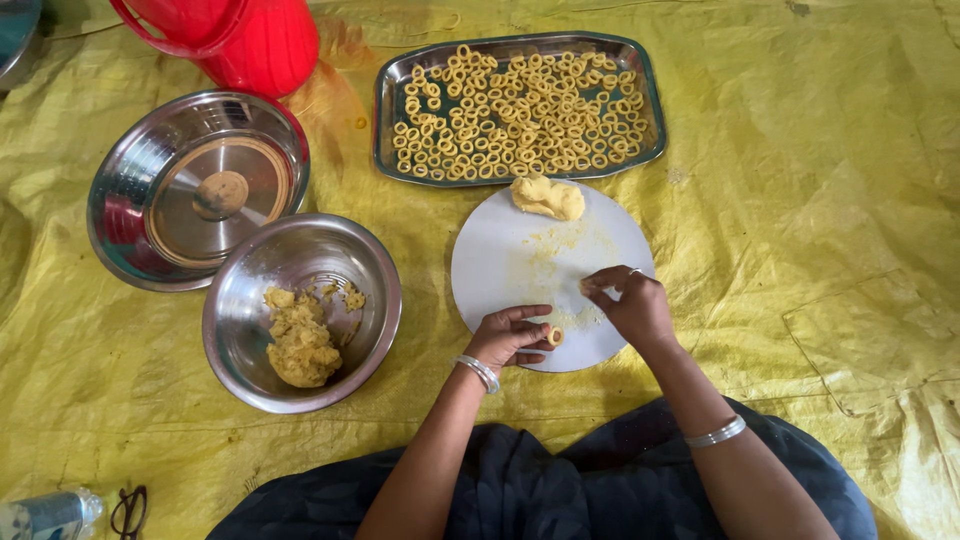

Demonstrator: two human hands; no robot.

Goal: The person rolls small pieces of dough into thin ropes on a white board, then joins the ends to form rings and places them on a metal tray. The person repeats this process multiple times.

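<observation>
Head view: a person seated on a yellow sheet (800, 200) shapes dough rings over a round white board (500, 260). The left hand (508, 338) pinches a small dough ring (554, 337) between thumb and fingers at the board's near edge; the right hand (632, 305), fingers curled, nips a bit of dough (588, 288) just above the board's right side. A dough lump (547, 197) sits on the board's far edge, just beside a steel tray (385, 120) packed with finished rings (520, 115). To the left, a steel bowl (235, 330) holds more dough (298, 345); behind it stands a second bowl (125, 190) with a lid inside, and a red jug (250, 40) beyond.

The step in hand looks to be closing a ring — its ends seem joined, though it is too small to be sure. The next move would likely call for a light grip, so the soft ring keeps its shape on the way to the tray, and a free spot among the crowded rings.
</observation>
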